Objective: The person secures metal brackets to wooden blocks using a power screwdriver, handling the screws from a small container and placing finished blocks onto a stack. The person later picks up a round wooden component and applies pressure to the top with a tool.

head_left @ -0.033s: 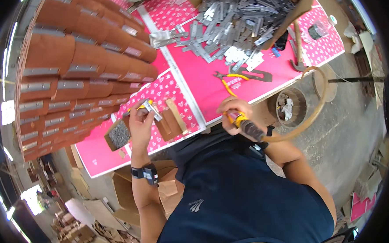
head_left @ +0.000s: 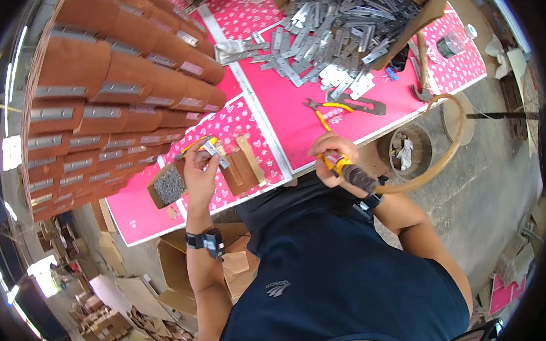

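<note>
My left hand (head_left: 200, 173) is closed, pinching a small silver metal plate (head_left: 215, 154) between thumb and fingers. Just beyond its fingertips lies a yellow-handled tool (head_left: 205, 141), mostly hidden. The plate hangs over the left part of a brown board (head_left: 241, 172) on the pink table. Beside that hand stands a small open carton (head_left: 167, 187) filled with grey screws or similar small pieces. My right hand (head_left: 334, 155) grips a yellow and dark power screwdriver (head_left: 354, 173), its tip hidden by my fingers. An amber hose (head_left: 430, 171) curves away from its rear end.
Stacked brown pieces with metal plates (head_left: 114, 83) rise at the left. A heap of metal plates (head_left: 334, 34) spills from a carton at the back. Yellow-handled pliers (head_left: 325, 109) and a hammer (head_left: 423, 70) lie on the table (head_left: 290, 148). Below its edge stands a bin (head_left: 425, 144).
The whole view has shifted slightly. Both hands keep nearly the same pose, with the metal plate and the screwdriver still held.
</note>
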{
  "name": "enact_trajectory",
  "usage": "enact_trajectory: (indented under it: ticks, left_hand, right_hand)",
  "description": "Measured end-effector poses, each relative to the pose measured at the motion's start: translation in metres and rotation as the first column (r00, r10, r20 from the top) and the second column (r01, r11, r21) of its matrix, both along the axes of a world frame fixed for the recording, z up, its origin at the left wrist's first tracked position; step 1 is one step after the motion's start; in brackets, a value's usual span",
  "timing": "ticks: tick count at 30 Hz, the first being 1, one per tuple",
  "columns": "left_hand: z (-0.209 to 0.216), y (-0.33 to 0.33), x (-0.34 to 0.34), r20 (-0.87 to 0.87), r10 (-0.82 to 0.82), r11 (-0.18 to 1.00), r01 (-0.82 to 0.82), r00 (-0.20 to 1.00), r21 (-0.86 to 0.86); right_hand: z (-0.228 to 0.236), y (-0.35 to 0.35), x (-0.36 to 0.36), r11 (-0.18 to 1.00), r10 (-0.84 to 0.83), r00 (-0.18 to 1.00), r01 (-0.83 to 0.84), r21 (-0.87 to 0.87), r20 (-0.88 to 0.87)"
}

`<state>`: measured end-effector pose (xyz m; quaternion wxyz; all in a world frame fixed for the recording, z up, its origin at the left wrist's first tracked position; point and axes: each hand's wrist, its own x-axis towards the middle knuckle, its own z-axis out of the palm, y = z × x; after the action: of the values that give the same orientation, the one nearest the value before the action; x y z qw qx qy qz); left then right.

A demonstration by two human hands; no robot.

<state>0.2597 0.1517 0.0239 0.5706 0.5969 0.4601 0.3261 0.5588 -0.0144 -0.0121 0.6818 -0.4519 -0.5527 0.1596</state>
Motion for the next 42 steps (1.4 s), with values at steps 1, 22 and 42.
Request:
enact_trajectory:
  ticks: [1, 22, 42]
  left_hand:
    - [-0.007, -0.001, -0.007, -0.042, -0.012, 1.0, 0.012, 0.999, 0.015]
    - [-0.024, -0.013, -0.01, -0.202, -0.155, 0.988, 0.156, 0.967, -0.011]
    - [-0.036, -0.049, -0.018, -0.049, -0.104, 0.994, 0.103, 0.993, -0.017]
  right_hand:
    - [0.003, 0.0, 0.0, 0.999, 0.019, 1.0, -0.019, -0.027, -0.017]
    - [0.001, 0.012, -0.026, 0.99, -0.033, 0.991, 0.015, -0.141, -0.128]
    - [0.012, 0.019, -0.034, 0.98, -0.024, 0.999, 0.028, -0.197, 0.023]
